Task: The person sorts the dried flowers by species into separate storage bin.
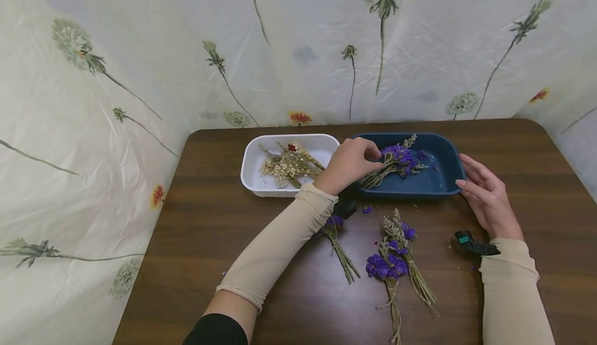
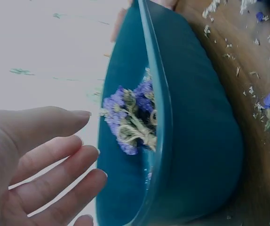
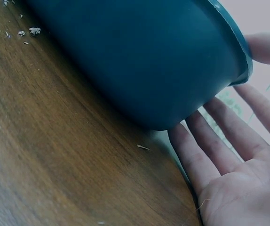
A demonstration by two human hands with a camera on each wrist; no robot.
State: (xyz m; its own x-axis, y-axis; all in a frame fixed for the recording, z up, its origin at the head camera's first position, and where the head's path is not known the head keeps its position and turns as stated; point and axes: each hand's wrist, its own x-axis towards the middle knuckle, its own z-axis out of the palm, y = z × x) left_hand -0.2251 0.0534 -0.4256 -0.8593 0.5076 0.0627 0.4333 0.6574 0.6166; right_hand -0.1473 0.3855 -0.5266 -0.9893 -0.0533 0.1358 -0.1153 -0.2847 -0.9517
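Note:
My left hand (image 1: pixel 352 163) reaches over the left end of a blue tray (image 1: pixel 406 193). Its fingers are spread and loosely bent with nothing between them in the left wrist view. Inside the tray lies a bunch of dried purple flowers (image 1: pixel 396 158), tied with twine (image 2: pixel 146 137). At the tray's right end, my right hand (image 1: pixel 489 195) touches the rim and outer wall with nearly straight fingers (image 3: pixel 229 125). The right palm faces the tray, clear of its wall. Left of the blue tray, a white tray (image 1: pixel 252 176) holds pale dried flowers (image 1: pixel 289 166).
On the brown wooden table (image 1: pixel 186 262), in front of the trays, lie tied purple bunches (image 1: pixel 387 267), one with a grey-green sprig (image 1: pixel 394 228). Another bunch (image 1: pixel 345 257) is partly behind the left forearm. Loose petals (image 1: pixel 367 209) and crumbs are scattered about. A patterned curtain (image 1: pixel 298 49) hangs behind.

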